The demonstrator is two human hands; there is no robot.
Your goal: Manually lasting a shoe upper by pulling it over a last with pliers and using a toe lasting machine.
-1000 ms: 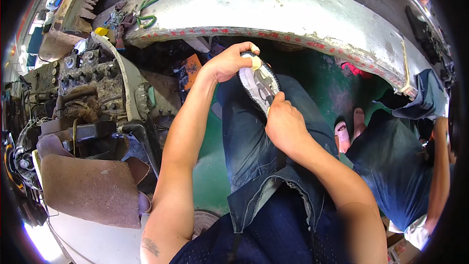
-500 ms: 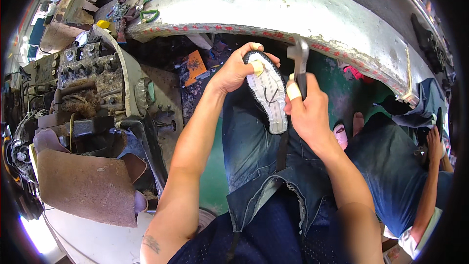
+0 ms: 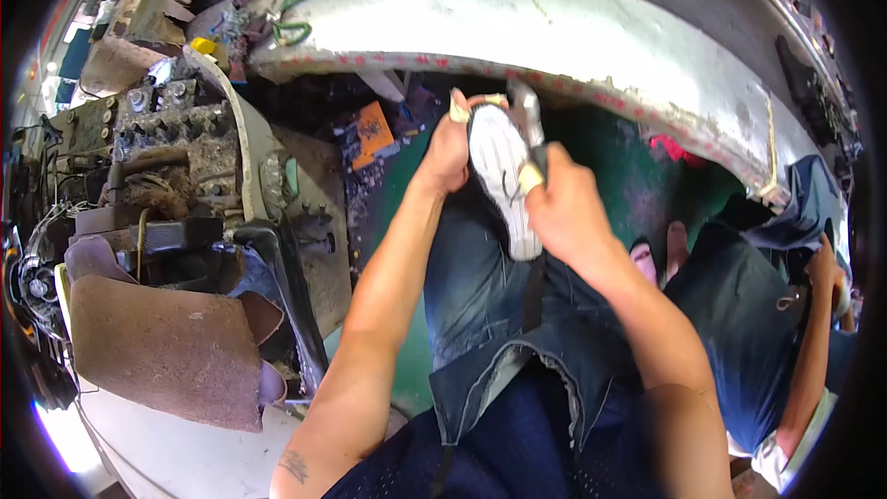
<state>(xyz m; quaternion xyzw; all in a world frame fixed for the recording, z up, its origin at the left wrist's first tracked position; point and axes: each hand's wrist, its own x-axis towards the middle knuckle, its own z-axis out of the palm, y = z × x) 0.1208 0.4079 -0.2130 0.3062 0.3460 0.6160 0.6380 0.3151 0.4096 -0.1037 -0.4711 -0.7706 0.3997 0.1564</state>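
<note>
My left hand [image 3: 450, 143] is closed around the far left end of a shoe [image 3: 500, 159], which is turned sole-side up. Its pale underside has lengthwise lines, a loose dark cord in the middle and a black edge. In my right hand [image 3: 565, 208] are shoe-lasting pliers [image 3: 527, 113] with a silver head and a dark handle. The pliers' head lies against the shoe's far right edge; whether the jaws grip it, I cannot tell. My right fingers lie over the shoe's right side. Yellowish tape wraps fingers on both hands. The shoe's near end is above my lap.
A long pale metal bench [image 3: 443, 14] curves across the far side, with green-handled scissors [image 3: 297, 14] and rags at its left. To my left stands a grimy machine [image 3: 176, 157] with a brown padded cover [image 3: 162, 351]. Another person [image 3: 739, 314] sits close on my right.
The pliers have moved left and slightly down, from beside the shoe to its far right edge. My left hand has shifted left and down, its fingers now around the shoe's far end.
</note>
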